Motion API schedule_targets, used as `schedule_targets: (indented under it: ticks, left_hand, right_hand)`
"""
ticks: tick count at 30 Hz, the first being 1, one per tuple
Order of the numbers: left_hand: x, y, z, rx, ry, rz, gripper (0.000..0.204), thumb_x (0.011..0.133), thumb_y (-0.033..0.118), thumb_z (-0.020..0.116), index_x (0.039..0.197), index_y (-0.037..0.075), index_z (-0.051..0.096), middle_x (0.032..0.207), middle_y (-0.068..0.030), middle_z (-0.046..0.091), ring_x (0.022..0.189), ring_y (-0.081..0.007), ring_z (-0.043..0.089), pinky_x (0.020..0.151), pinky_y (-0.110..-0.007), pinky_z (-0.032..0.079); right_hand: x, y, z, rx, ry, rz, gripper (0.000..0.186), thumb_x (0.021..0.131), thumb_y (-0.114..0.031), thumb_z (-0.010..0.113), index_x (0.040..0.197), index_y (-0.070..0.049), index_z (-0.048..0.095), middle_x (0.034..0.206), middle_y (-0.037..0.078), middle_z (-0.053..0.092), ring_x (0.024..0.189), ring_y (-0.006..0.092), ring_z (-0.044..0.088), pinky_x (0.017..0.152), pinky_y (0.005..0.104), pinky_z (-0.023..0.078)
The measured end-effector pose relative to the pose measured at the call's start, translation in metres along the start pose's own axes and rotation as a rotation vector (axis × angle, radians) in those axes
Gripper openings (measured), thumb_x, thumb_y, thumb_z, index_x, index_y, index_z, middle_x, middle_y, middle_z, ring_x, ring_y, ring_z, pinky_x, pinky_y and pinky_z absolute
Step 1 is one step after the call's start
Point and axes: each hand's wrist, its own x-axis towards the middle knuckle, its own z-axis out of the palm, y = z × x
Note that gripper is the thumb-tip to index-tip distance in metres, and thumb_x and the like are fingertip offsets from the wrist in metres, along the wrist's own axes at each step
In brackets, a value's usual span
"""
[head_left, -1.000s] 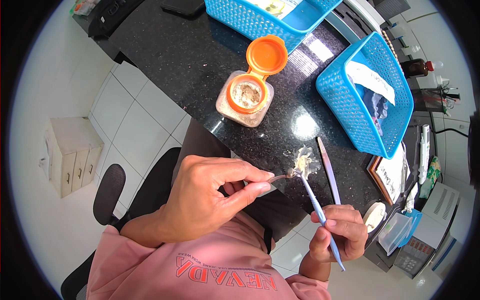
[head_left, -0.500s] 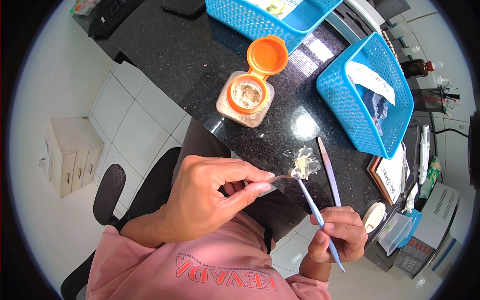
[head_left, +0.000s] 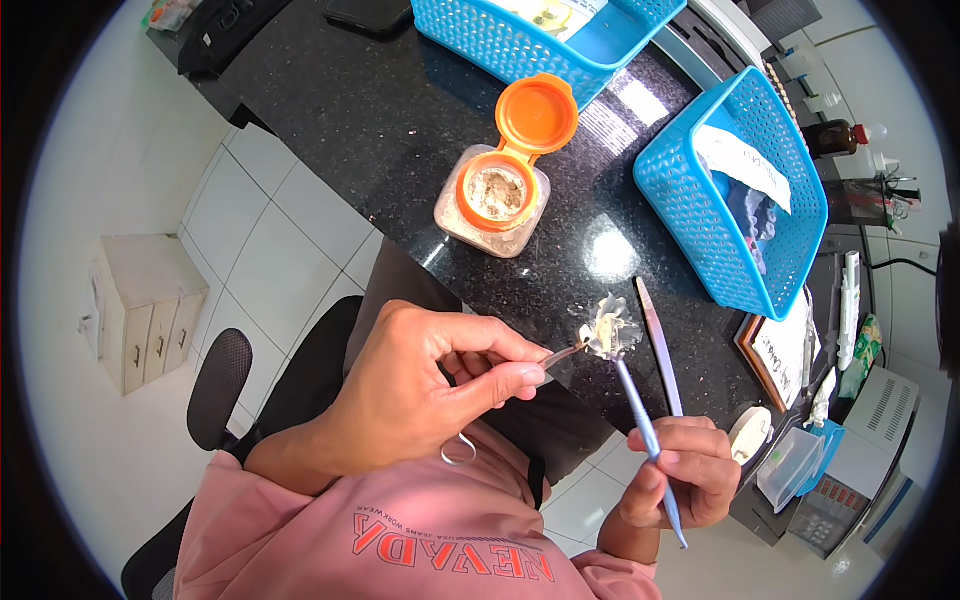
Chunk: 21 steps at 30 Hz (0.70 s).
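The right hand point(head_left: 680, 470) grips a blue tool point(head_left: 641, 414), its tip now shifted off the metal tool point(head_left: 563, 356) pinched by the left hand point(head_left: 435, 385) to the near edge of the cream paste point(head_left: 608, 328); tip-to-tip work appears paused. An open jar point(head_left: 508, 243), farther left, holds powder point(head_left: 497, 193); the right basket point(head_left: 690, 225) holds a white strip point(head_left: 745, 162)

2 hands point(head_left: 405, 385) point(head_left: 695, 465), 1 metal tool point(head_left: 563, 354), 1 blue stick point(head_left: 640, 412), 1 flat purple tool point(head_left: 661, 347), 1 paste smear point(head_left: 608, 328), 1 jar point(head_left: 449, 212), 1 orange lid point(head_left: 536, 114), 2 blue baskets point(head_left: 520, 52) point(head_left: 690, 217), 1 brown bottle point(head_left: 831, 137), 1 chair point(head_left: 220, 375), 1 cabinet point(head_left: 150, 310).
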Motion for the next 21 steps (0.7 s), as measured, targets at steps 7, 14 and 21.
schedule_targets:
  ticks: [7, 14, 21]
  left_hand:
    - [0.0020, -0.0036, -0.0012, -0.166, -0.035, -0.092, 0.013, 0.084, 0.007, 0.067, 0.090, -0.005, 0.068, 0.074, -0.0116, 0.067, 0.062, -0.0088, 0.061, 0.056, -0.019, 0.048]
    - [0.0028, -0.0022, -0.0020, -0.145, -0.048, -0.101, 0.014, 0.084, 0.007, 0.067, 0.090, -0.005, 0.068, 0.074, -0.0111, 0.067, 0.062, -0.0084, 0.061, 0.055, -0.019, 0.048]
    - [0.0025, -0.0011, -0.0018, -0.138, -0.048, -0.103, 0.013, 0.084, 0.007, 0.067, 0.091, -0.004, 0.068, 0.074, -0.0104, 0.068, 0.061, -0.0078, 0.061, 0.055, -0.019, 0.048]
  right_hand:
    - [0.0015, 0.0009, 0.0030, -0.047, -0.018, 0.013, 0.022, 0.070, -0.002, 0.075, 0.084, -0.002, 0.058, 0.074, 0.012, 0.063, 0.064, 0.0227, 0.066, 0.057, 0.0298, 0.055]
    - [0.0018, 0.0017, 0.0030, -0.042, -0.054, 0.028, 0.024, 0.068, 0.000, 0.076, 0.083, -0.002, 0.058, 0.075, 0.013, 0.064, 0.066, 0.0238, 0.067, 0.058, 0.0301, 0.055]
    - [0.0008, 0.0015, 0.0016, -0.015, -0.054, 0.038, 0.025, 0.067, 0.001, 0.077, 0.083, -0.002, 0.059, 0.075, 0.013, 0.064, 0.066, 0.0241, 0.067, 0.058, 0.0302, 0.055]
